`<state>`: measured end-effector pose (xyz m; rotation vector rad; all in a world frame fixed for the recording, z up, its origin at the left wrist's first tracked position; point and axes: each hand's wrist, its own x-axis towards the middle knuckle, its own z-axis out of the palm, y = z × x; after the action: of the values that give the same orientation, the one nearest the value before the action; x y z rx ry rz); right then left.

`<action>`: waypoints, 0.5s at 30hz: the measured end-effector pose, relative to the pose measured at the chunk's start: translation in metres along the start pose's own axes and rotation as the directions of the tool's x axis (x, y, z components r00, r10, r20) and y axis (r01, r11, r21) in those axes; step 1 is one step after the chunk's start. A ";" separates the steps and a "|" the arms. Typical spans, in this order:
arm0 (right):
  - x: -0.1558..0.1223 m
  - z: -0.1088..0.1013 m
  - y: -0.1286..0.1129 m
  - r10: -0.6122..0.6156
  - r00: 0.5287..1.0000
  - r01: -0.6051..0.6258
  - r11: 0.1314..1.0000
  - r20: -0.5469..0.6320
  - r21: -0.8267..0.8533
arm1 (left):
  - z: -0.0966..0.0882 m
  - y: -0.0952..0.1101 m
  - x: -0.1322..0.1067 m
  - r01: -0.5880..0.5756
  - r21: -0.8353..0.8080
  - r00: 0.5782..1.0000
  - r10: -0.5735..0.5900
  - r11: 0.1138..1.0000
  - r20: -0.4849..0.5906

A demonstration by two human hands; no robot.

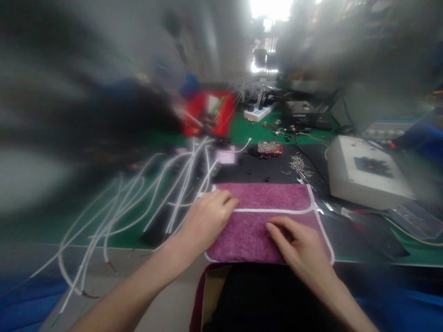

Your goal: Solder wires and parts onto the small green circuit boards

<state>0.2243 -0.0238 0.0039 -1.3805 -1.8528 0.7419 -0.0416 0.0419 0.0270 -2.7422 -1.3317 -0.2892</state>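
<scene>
A purple towel-like cloth (pixel 273 196) with white piping lies folded on the bench in front of me. My left hand (pixel 206 216) rests on its left edge with the fingers curled under. My right hand (pixel 299 246) lies on the lower half of the cloth, fingers bent and pressed against the fabric. Whether either hand holds anything small is hidden. The edges of the picture are smeared by motion.
Many white cables (pixel 145 203) fan out to the left over the green mat (pixel 117 230). A white box-shaped device (pixel 367 173) stands at right. Behind the cloth are a tin of small metal parts (pixel 270 147), loose pins (pixel 299 165), a power strip (pixel 258 113) and a red box (pixel 207 113).
</scene>
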 end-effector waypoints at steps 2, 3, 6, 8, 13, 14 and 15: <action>0.012 0.007 -0.008 -0.043 0.998 0.049 0.992 0.053 -0.118 | 0.001 0.002 -0.003 0.008 -0.005 1.000 -0.008 1.000 -0.013; 0.019 0.012 -0.014 -0.055 0.995 0.069 0.982 0.083 -0.178 | 0.003 0.003 -0.005 0.015 -0.012 1.000 -0.015 1.000 -0.025; 0.041 0.028 -0.029 -0.041 0.990 0.085 0.938 0.137 -0.336 | 0.010 0.002 -0.010 0.034 -0.048 0.995 -0.038 0.998 -0.095; 0.051 0.035 -0.035 -0.016 0.989 0.074 0.908 0.144 -0.412 | 0.013 0.001 -0.014 0.039 -0.087 0.985 -0.053 0.995 -0.166; 0.058 0.040 -0.039 0.025 0.988 0.055 0.866 0.153 -0.497 | 0.010 0.009 -0.032 0.093 -0.259 0.914 -0.186 0.961 -0.361; 0.057 0.040 -0.039 0.030 0.988 0.052 0.864 0.154 -0.501 | 0.007 0.014 -0.037 0.134 -0.333 0.891 -0.261 0.933 -0.372; 0.057 0.040 -0.039 0.036 0.987 0.047 0.864 0.155 -0.502 | 0.005 0.021 -0.043 0.192 -0.400 0.867 -0.346 0.896 -0.358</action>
<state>0.1595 0.0189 0.0216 -1.6716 -2.2870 0.3759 -0.0506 -0.0030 0.0135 -2.5014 -1.6592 -1.1791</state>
